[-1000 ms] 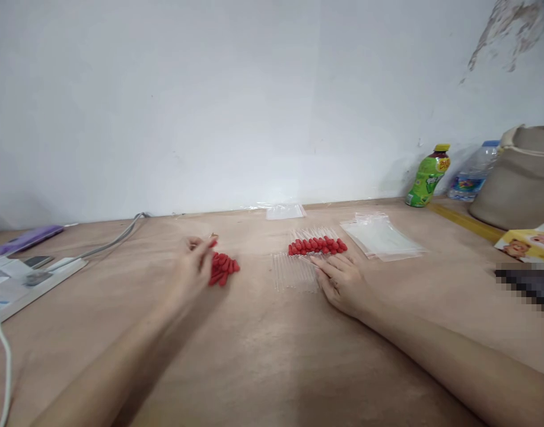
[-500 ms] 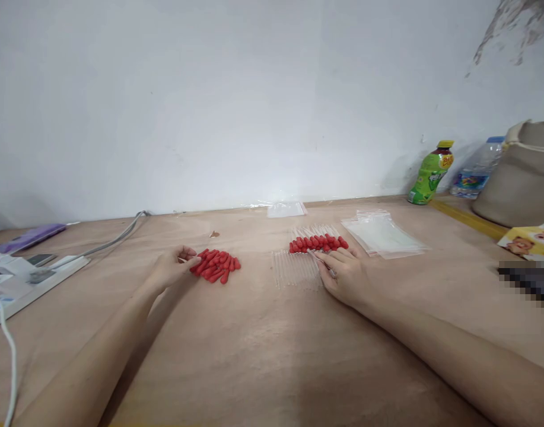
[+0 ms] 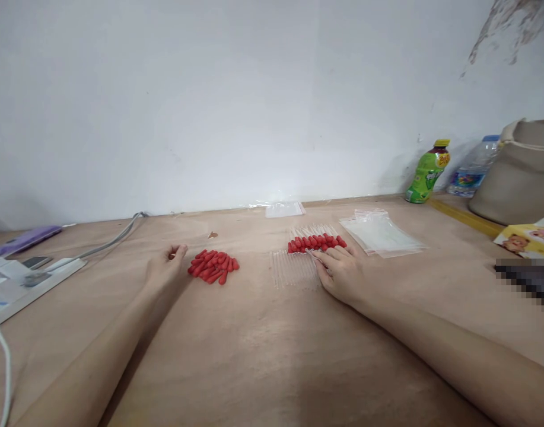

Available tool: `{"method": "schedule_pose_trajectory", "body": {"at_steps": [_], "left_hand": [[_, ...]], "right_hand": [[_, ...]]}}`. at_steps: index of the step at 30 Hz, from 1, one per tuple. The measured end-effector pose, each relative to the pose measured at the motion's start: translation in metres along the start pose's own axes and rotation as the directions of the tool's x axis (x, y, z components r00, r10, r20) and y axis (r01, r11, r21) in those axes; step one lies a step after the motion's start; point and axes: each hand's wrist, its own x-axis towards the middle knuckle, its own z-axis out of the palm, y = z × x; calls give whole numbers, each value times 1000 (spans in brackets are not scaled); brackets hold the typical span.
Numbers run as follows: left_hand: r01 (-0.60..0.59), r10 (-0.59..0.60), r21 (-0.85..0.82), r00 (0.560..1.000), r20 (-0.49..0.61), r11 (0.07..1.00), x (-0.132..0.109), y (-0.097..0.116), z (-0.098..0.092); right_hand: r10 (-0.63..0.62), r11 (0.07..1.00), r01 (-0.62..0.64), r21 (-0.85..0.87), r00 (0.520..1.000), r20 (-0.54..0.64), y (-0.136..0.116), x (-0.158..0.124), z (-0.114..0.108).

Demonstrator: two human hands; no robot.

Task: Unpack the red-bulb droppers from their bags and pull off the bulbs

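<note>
Left of the middle lies a loose pile of red rubber bulbs (image 3: 213, 266). My left hand (image 3: 162, 267) hovers just left of it, thumb and fingers curled together; whatever they hold, if anything, is hidden. On the right, my right hand (image 3: 343, 270) rests low over a row of clear thin tubes (image 3: 293, 270), its thumb and forefinger pinching the end of one tube. Right behind that row is a bundle of tubes with red bulbs (image 3: 316, 242) on their near ends, their pale stems pointing toward the wall.
Clear zip bags (image 3: 385, 234) are stacked behind my right hand, and another bag (image 3: 284, 209) lies by the wall. A green bottle (image 3: 427, 173), a water bottle (image 3: 470, 178) and a grey-brown bin (image 3: 518, 172) stand back right. A power strip (image 3: 40, 284) with cables is at left.
My left hand has drawn slightly left and up off the red bulbs, its fingers curling in. The right hand stays at the tubes. The whole view shifts slightly.
</note>
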Motion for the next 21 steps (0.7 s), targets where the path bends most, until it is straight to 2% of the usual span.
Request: {"method": "schedule_pose_trajectory", "body": {"at_steps": [1, 2, 3, 4, 5, 7, 11, 14, 17, 21], "left_hand": [[-64, 68, 47, 992, -105, 997, -4, 6, 0], [-158, 173, 90, 966, -192, 983, -9, 13, 1], [-274, 301, 134, 918, -258, 952, -16, 22, 3], [-397, 424, 150, 864, -272, 905, -23, 32, 6], [-502, 515, 121, 820, -249, 857, -32, 44, 9], [-645, 639, 3, 757, -134, 764, -49, 68, 20], [-735, 753, -167, 651, 99, 657, -69, 112, 54], [-708, 746, -236, 633, 205, 666, -67, 137, 86], [-654, 702, -256, 656, 276, 712, -58, 152, 112], [-638, 689, -263, 653, 314, 724, -51, 163, 128]], "right_hand": [[7, 1000, -7, -17, 1000, 13, -1, 1, 0], [15, 999, -14, -36, 1000, 27, -2, 2, 0], [20, 998, -17, -57, 999, 46, -3, 3, 0], [23, 997, -17, -78, 997, 71, -5, 4, 0], [24, 995, -14, -97, 995, 99, -6, 5, -1], [32, 992, -14, -124, 989, 144, -9, 6, -2], [63, 989, -34, -147, 978, 198, -15, 5, -3], [61, 988, -25, -153, 969, 240, -20, 5, -4], [57, 989, -19, -145, 962, 266, -23, 4, -5], [53, 994, -28, -109, 970, 235, -25, 4, -4]]}}
